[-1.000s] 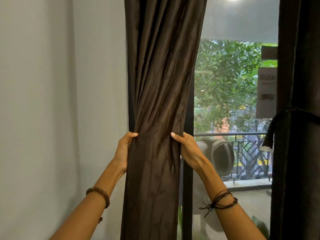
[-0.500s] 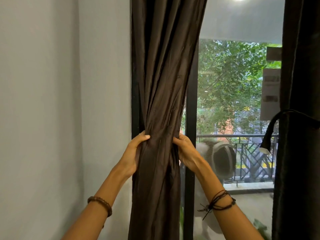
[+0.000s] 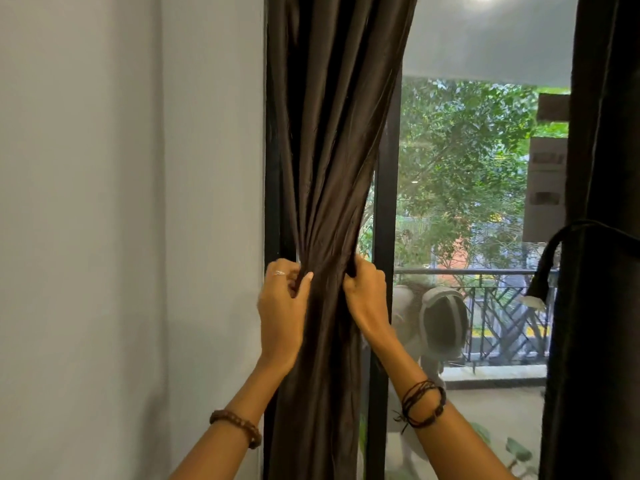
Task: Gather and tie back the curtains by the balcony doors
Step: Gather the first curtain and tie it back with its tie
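Dark brown curtain [image 3: 329, 150] is hung at the left edge of the balcony door, against the black door frame [image 3: 382, 237]. The fabric is slightly glossy and creased, falling in long vertical folds that fan wide at the top and are pinched into a narrow waist at mid height; below the waist it drops as a tight column to the bottom edge of the view. The bunch is clenched from both sides: left hand [image 3: 282, 306] is wrapped round the left side, thumb laid across the front folds, a ring seen on one finger; right hand [image 3: 367, 292] is curled round the right side, fingertips buried in the folds. A beaded bracelet [image 3: 239, 422] is worn on the left wrist, dark cord bracelets [image 3: 424, 403] on the right wrist.

A second dark curtain [image 3: 602, 237] is seen at the right edge of the door, gathered by a black tieback [image 3: 550, 258] looped round it. A plain grey-white wall [image 3: 121, 220] fills the left. Through the glass, a balcony railing [image 3: 502, 306], green trees [image 3: 467, 161] and a pale balcony floor are visible; a rounded grey shape by the railing cannot be identified
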